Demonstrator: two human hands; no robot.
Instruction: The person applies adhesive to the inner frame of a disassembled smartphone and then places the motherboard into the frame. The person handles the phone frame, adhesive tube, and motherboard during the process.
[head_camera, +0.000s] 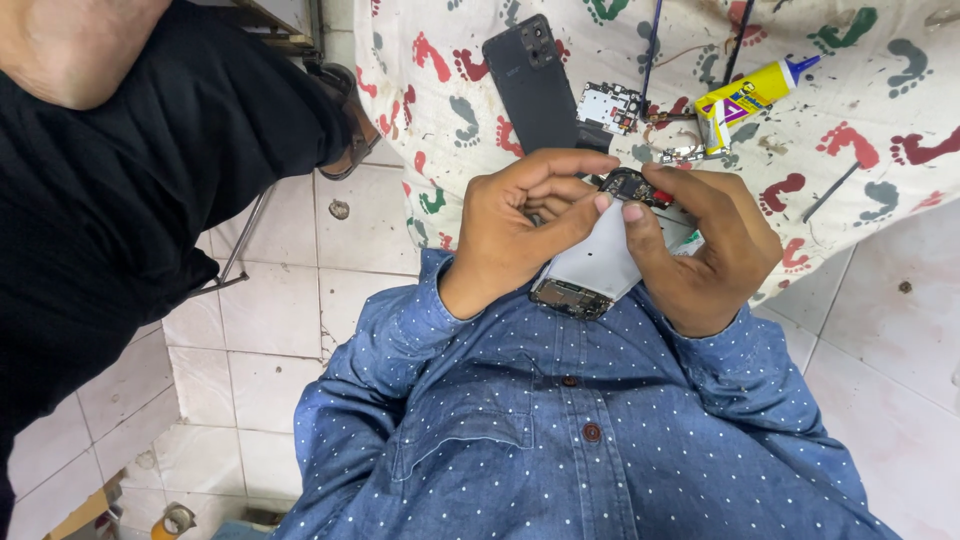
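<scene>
Both my hands hold an opened phone (592, 268) with a white inner panel, close in front of my blue dotted shirt. My left hand (512, 228) grips its left side, thumb pressed on the panel. My right hand (708, 252) grips the right side, its thumb meeting the left thumb. A small dark circuit part (634, 185) with a red spot sits at the phone's far end under my fingertips.
A cloth with coloured footprints (860, 60) lies beyond, carrying a black phone back cover (530, 85), a circuit board (608, 105), a yellow glue tube (748, 98) and thin metal tools (830, 190). Another person in black (110, 200) stands at the left on the tiled floor (280, 330).
</scene>
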